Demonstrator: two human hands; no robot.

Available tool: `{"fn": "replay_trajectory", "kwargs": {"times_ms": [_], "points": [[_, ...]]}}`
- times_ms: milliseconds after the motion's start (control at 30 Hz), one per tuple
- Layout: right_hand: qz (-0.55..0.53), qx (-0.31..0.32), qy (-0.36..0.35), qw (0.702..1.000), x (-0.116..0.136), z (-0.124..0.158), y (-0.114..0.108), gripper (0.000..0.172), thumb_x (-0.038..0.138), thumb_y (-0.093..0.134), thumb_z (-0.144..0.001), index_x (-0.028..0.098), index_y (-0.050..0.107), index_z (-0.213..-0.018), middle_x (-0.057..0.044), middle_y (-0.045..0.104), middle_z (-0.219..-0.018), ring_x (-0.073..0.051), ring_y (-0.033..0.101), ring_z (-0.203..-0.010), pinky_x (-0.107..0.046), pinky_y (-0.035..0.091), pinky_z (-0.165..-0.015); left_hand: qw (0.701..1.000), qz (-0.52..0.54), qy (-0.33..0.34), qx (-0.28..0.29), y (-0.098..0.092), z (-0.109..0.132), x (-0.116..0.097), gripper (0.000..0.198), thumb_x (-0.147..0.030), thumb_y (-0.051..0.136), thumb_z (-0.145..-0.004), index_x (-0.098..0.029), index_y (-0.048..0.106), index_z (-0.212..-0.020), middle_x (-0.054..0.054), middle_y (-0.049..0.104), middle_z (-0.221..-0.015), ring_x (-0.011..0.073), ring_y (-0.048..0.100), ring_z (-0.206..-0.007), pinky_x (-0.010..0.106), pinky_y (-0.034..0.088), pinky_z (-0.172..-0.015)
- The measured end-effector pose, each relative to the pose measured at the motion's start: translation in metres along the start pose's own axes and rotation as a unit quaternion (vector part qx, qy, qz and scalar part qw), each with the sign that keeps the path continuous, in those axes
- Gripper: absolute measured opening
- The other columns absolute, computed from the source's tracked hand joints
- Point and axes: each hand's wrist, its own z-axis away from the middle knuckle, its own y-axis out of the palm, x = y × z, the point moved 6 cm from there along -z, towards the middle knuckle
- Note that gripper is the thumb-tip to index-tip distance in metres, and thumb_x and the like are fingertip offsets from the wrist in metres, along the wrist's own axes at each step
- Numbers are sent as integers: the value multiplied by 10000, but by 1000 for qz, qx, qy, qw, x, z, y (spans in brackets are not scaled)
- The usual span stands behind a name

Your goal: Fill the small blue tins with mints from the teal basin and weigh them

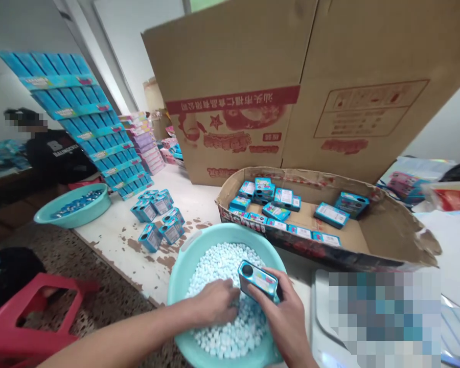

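A teal basin (184,266) at the table's near edge is full of small pale blue and white candy pellets (222,260). My left hand (214,301) is down in the pellets with its fingers curled closed among them. My right hand (283,317) holds a small blue tin (257,278) tilted over the basin, its round opening turned toward my left hand. Whether my left hand holds pellets is hidden.
A low cardboard tray (387,240) behind the basin holds several blue tins. More tins (159,217) stand on the white table (115,235), beside a second teal basin (74,207). Large cardboard boxes (291,61) rise behind. A person in black (57,153) sits far left. A red stool (34,327) stands below.
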Motion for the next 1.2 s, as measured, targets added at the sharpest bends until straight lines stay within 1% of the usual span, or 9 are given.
{"fn": "replay_trajectory", "kwargs": {"times_ms": [167,233,267,333,400,467,533,1000,1200], "points": [[31,7,-13,999,3,1,-2,305,414,683,-735,209,623,-952,-51,653,-919,-228,618,-853,-346,501,-777,987,116,-71,-84,-22,2,21,132,-298,551,-719,-206,563,-626,15,565,-635,197,575,-691,269,433,-640],[42,22,-31,998,5,1,1,288,392,680,-739,210,621,-954,-50,644,-917,-227,612,-860,-336,496,-759,955,249,-96,-127,-34,4,17,205,-363,523,-771,-200,551,-650,-11,512,-574,144,514,-561,220,383,-520],[48,30,-39,998,6,1,4,281,379,678,-742,212,618,-959,-49,640,-917,-225,609,-861,-331,493,-752,918,346,-111,-159,-41,5,13,225,-397,547,-765,-195,541,-666,-27,482,-551,117,463,-492,197,333,-453],[59,46,-53,996,8,1,12,262,344,678,-743,213,610,-959,-45,632,-909,-222,604,-853,-324,488,-737,809,528,-115,-230,-53,7,3,261,-421,637,-708,-190,517,-694,-52,455,-549,77,390,-421,168,243,-375],[70,72,-67,993,13,3,23,238,295,679,-736,216,605,-948,-39,627,-896,-222,601,-844,-322,481,-728,713,628,-83,-301,-64,9,-9,282,-401,681,-673,-185,504,-711,-49,488,-601,65,417,-432,155,268,-366],[76,101,-83,988,19,5,33,228,241,679,-728,221,603,-943,-34,624,-892,-221,600,-845,-320,475,-727,650,672,-50,-352,-72,9,-17,270,-379,679,-675,-174,509,-718,-34,529,-659,76,495,-493,166,368,-420],[78,113,-93,986,25,6,38,246,202,682,-724,224,601,-955,-31,624,-904,-219,599,-858,-318,470,-739,620,688,-38,-375,-75,8,-20,258,-367,676,-686,-168,517,-726,-27,553,-696,92,547,-550,190,439,-484],[53,100,-68,991,30,1,33,288,179,728,-693,216,623,-958,-21,632,-911,-204,599,-876,-314,458,-780,649,670,-16,-361,-78,2,-27,280,-329,706,-709,-196,493,-834,-63,544,-654,73,526,-492,188,429,-480],[39,84,-67,993,29,0,29,263,216,715,-705,215,616,-949,-29,623,-894,-210,593,-858,-323,457,-757,673,630,-24,-386,-81,1,-31,321,-347,721,-692,-186,448,-744,-74,511,-536,89,547,-481,182,437,-494]]}}
